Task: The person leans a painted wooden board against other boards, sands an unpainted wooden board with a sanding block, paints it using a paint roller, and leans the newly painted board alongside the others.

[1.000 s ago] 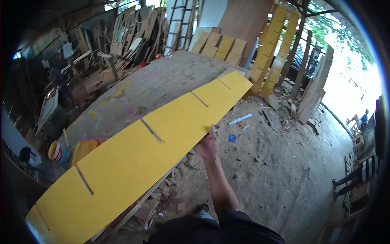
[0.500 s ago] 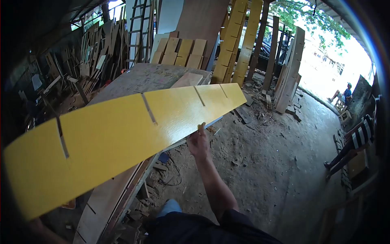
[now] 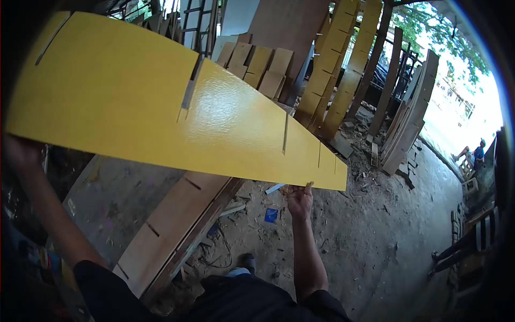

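Note:
A long yellow board [image 3: 134,91] with narrow slots cut in its upper edge is held up across the view, its surface glossy near the middle. My right hand [image 3: 300,201] grips the lower edge close to the narrow right end, its fingers partly behind the board. At the far left, my left hand [image 3: 22,153] is at the lower edge of the wide end, dark and partly hidden. Below the board lie slotted unpainted boards [image 3: 177,214], stacked on a table [image 3: 115,188].
Yellow slotted boards [image 3: 335,59] and bare planks [image 3: 413,118] lean upright behind. Wood scraps and a blue piece [image 3: 271,215] lie on the floor. A person in striped clothing [image 3: 485,233] is at the right edge; another person [image 3: 477,153] sits farther back.
The yellow board has been raised and turned, its wide left end now high. My left arm has come into view at the left. More of the unpainted boards shows below.

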Demonstrator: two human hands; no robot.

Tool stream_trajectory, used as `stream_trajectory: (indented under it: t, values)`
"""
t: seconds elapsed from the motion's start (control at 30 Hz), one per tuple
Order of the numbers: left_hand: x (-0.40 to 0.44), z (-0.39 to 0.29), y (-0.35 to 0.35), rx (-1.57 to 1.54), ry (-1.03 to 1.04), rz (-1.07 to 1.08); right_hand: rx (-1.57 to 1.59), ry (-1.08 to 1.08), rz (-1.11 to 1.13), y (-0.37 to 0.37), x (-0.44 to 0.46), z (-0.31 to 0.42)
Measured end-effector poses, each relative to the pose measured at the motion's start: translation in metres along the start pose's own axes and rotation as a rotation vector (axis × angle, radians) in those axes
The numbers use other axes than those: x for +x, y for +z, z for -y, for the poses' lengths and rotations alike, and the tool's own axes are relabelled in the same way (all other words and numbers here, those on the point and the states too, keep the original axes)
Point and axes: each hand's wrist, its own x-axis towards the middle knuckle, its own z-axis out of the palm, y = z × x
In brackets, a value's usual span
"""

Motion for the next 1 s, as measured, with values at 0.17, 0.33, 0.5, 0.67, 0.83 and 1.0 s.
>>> stream_trajectory:
  t: [0.17, 0.33, 0.5, 0.67, 0.83, 1.0]
  values:
    - [0.064, 0.108, 0.138, -0.157, -0.05, 0.142, -0.005, -0.111, -0.048, -0.016, 0.08, 0.06]
    - [0.085, 0.197, 0.271, -0.282, -0.068, 0.224, -0.012, -0.15, -0.124, -0.024, 0.175, 0.122]
    - [0.076, 0.28, 0.413, -0.356, -0.085, 0.264, -0.069, -0.121, -0.039, -0.066, 0.292, 0.191]
    - [0.077, 0.357, 0.544, -0.37, -0.14, 0.259, -0.053, 0.022, -0.123, -0.08, 0.394, 0.259]
    - [0.083, 0.42, 0.635, -0.339, -0.182, 0.232, -0.045, 0.089, -0.159, -0.094, 0.49, 0.299]
    - [0.088, 0.496, 0.709, -0.322, -0.211, 0.225, 0.03, 0.149, -0.24, -0.125, 0.592, 0.322]
